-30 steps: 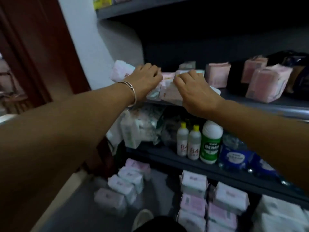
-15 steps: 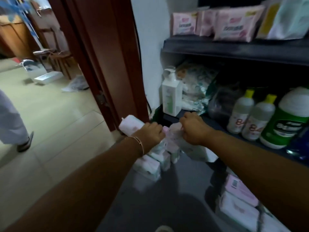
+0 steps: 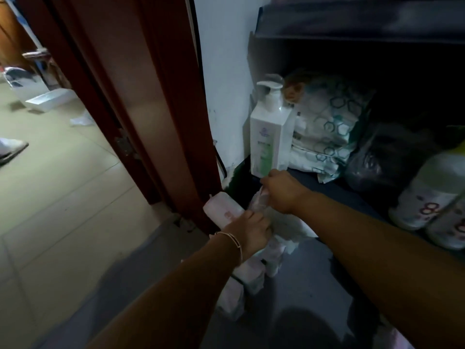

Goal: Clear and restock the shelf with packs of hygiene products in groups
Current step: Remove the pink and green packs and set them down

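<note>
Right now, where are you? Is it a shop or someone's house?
Probably a storeroom or small shop corner, though I can't be sure. A dark shelf holds a pump bottle and wrapped bundles, pink-and-white packs sit piled on the floor, and both hands are carrying more packs beside a doorway.

A small storeroom or shop corner: a dark metal shelf [image 3: 352, 16] on the right holds a pump bottle [image 3: 270, 137], wrapped packs [image 3: 324, 127] and cleaning bottles [image 3: 432, 195], beside a brown wooden door frame [image 3: 141, 96] opening onto tiled floor [image 3: 63, 197].
</note>
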